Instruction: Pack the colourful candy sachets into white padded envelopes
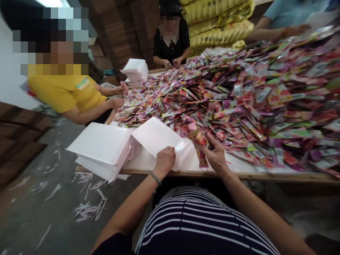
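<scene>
My left hand [164, 161] is closed on the near edge of a white envelope [156, 136], holding it tilted up above the table edge. My right hand [215, 152] lies with fingers spread on small colourful packets [204, 140] at the near edge of a very large heap of packets [252, 95]. The heap covers most of the wooden table [239, 175]. A stack of white envelopes [102, 147] lies at the table's left corner, just left of my left hand.
A person in a yellow shirt [66, 92] works at the left side. Another person in black [171, 42] sits at the far end beside a second white stack [136, 71]. Yellow sacks [217, 24] are piled behind. White paper strips [87, 205] litter the floor.
</scene>
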### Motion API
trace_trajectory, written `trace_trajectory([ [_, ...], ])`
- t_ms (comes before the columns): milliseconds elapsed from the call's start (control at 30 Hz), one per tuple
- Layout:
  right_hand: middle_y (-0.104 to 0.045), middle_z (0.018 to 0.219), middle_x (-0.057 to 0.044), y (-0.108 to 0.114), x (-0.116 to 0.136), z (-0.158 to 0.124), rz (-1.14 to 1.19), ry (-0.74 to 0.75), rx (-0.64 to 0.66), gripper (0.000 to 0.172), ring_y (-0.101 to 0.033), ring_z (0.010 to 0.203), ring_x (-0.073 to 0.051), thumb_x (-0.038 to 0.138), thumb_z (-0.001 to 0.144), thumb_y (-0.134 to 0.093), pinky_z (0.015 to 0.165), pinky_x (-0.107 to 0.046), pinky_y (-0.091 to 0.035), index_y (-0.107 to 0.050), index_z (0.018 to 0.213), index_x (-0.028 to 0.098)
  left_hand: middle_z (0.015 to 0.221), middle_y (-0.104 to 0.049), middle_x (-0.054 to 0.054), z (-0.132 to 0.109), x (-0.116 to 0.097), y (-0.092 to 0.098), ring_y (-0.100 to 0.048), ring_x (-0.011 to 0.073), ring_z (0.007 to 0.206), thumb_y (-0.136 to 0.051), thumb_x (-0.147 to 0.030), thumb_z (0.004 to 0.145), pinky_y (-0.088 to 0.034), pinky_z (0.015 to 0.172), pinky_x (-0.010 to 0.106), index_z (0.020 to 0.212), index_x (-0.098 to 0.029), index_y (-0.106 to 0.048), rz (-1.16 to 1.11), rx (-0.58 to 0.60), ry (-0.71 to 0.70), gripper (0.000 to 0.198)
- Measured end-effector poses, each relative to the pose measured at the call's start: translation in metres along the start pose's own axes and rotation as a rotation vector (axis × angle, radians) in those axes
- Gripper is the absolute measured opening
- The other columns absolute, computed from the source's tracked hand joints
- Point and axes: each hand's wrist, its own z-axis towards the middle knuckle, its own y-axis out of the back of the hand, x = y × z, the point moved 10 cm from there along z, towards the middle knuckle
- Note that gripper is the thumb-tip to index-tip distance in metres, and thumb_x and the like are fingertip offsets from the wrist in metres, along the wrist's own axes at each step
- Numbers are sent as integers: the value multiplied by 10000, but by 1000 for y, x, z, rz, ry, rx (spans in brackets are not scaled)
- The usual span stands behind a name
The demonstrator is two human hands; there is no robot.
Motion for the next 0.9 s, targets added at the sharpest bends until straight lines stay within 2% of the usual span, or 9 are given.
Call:
trace_trajectory([
  [100,-696,1166,-54,-22,14,-14,-208,187,248,389,-650,1028,-221,292,827,-625,913,-364,-521,-660,1212,242,930,-697,72,15,-2,-17,-650,195,850,-450,-181,917,-421,707,283,1007,-175,-621,-142,-34,90,192],
  [167,-688,1174,-63,-37,10,-23,-406,268,393,431,-636,1044,-222,187,817,-581,907,-361,-512,-644,1238,257,886,-705,59,19,5,-16,-657,194,833,-452,-186,921,-412,708,280,1012,-185,-613,-208,-79,155,186],
  [333,-657,1156,-103,-59,15,-35,-822,446,560,528,-597,945,-228,100,821,-551,833,-360,-483,-570,1330,239,819,-711,49,16,25,-10,-661,195,786,-481,-205,916,-392,685,277,968,-195,-605,-286,-142,273,135],
  [433,-632,1195,-107,-70,29,-47,-907,586,664,527,-580,918,-217,86,857,-508,820,-359,-466,-543,1352,263,802,-705,50,12,38,-6,-653,197,749,-466,-253,932,-392,673,282,928,-194,-589,-334,-213,320,135],
  [533,-621,1237,-107,-71,30,-56,-883,628,721,507,-586,942,-220,92,872,-482,827,-365,-472,-553,1339,275,782,-694,44,7,44,-4,-642,189,711,-438,-268,944,-394,655,281,910,-197,-575,-381,-291,298,158],
  [600,-628,1243,-103,-65,26,-50,-776,552,671,482,-598,977,-224,121,866,-492,851,-368,-483,-573,1317,268,752,-677,32,5,35,-3,-630,176,686,-428,-257,944,-395,644,274,889,-203,-573,-385,-321,186,165],
  [700,-657,1219,-78,-52,14,-27,-553,298,504,477,-617,1019,-220,164,830,-525,869,-344,-491,-595,1293,255,710,-640,32,-1,3,3,-616,165,677,-406,-226,944,-405,649,267,828,-203,-570,-381,-366,-110,202],
  [767,-697,1117,-51,-52,6,-17,-455,138,470,414,-633,962,-206,199,823,-545,829,-307,-490,-641,1223,244,707,-628,45,-8,-14,12,-613,164,683,-386,-206,947,-410,655,269,803,-198,-566,-384,-424,-243,231],
  [900,-662,721,9,-77,-8,-25,-401,-82,756,200,-589,669,-150,326,842,-587,623,-229,-440,-712,884,175,701,-626,44,-16,-20,24,-611,158,669,-364,-202,963,-411,648,269,830,-192,-570,-395,-526,-274,245],
])
